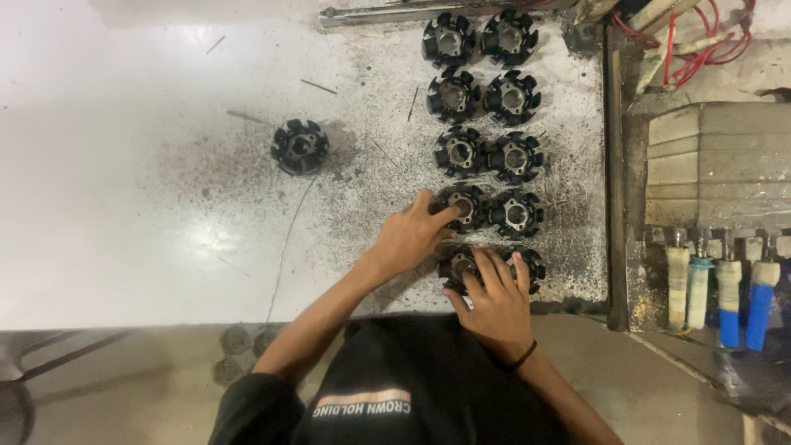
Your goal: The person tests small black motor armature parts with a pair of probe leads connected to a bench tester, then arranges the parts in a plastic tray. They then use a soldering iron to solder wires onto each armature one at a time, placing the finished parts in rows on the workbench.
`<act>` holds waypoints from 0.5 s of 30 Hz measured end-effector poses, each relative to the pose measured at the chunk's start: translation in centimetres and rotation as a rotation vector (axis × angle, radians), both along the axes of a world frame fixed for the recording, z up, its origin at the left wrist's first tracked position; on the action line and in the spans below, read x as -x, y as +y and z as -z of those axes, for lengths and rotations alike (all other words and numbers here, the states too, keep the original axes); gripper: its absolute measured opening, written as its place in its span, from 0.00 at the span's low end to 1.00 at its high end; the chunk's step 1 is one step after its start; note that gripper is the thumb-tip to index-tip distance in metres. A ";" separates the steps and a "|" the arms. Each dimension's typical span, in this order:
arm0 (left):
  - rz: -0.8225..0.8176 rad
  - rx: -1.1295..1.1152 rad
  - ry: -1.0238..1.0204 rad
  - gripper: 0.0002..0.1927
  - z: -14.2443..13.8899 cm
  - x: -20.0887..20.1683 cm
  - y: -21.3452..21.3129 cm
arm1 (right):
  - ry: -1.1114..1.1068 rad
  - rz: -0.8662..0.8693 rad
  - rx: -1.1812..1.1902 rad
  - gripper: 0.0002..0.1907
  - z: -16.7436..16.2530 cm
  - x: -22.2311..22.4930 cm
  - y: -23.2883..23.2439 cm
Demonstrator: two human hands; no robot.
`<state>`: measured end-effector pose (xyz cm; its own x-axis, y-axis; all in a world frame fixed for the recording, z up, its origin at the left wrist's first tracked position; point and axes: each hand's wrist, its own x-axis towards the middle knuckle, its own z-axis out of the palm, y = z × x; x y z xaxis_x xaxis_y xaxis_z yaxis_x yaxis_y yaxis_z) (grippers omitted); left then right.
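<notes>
Several black toothed round metal parts with silver centres lie in two columns on a white, grit-speckled tabletop (124, 206). My left hand (409, 236) rests on the left part of the fourth row (466, 201), fingertips touching its rim. My right hand (497, 301) lies over the nearest pair, fingers spread across the left one (458, 264) and touching the right one (531, 262). Neither hand lifts a part. One more black part (300, 146) sits alone to the left.
A metal bar (371, 14) lies along the far edge. Right of the table stand a stepped grey block (713, 161), red wires (700, 41) and several blue-and-white handled tools (741, 297). Thin wire scraps litter the tabletop. The floor (124, 379) is below.
</notes>
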<state>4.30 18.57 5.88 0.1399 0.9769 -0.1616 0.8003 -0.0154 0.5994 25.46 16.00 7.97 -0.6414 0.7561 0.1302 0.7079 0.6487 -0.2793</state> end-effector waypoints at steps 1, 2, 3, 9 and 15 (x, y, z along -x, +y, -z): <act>-0.003 -0.105 -0.040 0.25 0.1 0.4 0.1 | -0.007 0.013 -0.023 0.24 -0.1 0.2 0.1; -0.013 -0.211 -0.075 0.27 0.1 1.2 -0.1 | -0.009 0.018 -0.047 0.25 -0.3 0.4 0.2; -0.031 -0.322 -0.103 0.30 0.1 2.4 -0.3 | -0.010 0.011 -0.048 0.26 -0.6 0.6 0.4; -0.654 -0.470 0.491 0.43 0.5 14.1 0.6 | 0.047 -0.039 -0.048 0.25 -2.8 1.5 2.1; -0.267 -0.299 0.027 0.41 -0.1 13.9 2.0 | 0.082 -0.257 -0.087 0.25 -3.1 5.9 6.9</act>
